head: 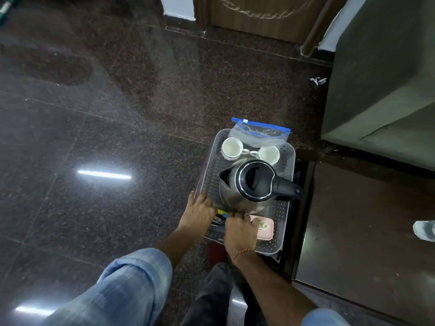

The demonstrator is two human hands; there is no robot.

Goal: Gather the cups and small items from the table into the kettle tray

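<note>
Hands meet at the near end of a clear perforated tray (286, 182), which hangs out past the edge of a dark surface (367, 231) on the right, with open granite floor (94, 128) beneath it and to the left. The left hand (200, 212) lies on the tray's near left rim, fingers curled over the edge; whether that grip is clamped on the rim or only resting I cannot tell. The right hand (239, 229) sits inside the tray's near end, its grip narrow, fingers pinched together beside the base of the kettle (249, 182); what it pinches is hidden.

The kettle, steel with a black lid and a handle pointing right, stands upright in the middle of the tray. Beyond it two white cups stand upright, handles turned toward each other: the left cup (231, 148) near the far left corner, the right cup (268, 154) close to the right wall. A clear zip bag (261, 134) with a blue seal lies over the far rim, partly outside. A pink flat item (267, 229) rests at the near right, just beside the right hand, and small coloured packets (222, 214) show between the two hands.

The floor on the left is wide open; a green upholstered block (381, 90) closes the far right.
</note>
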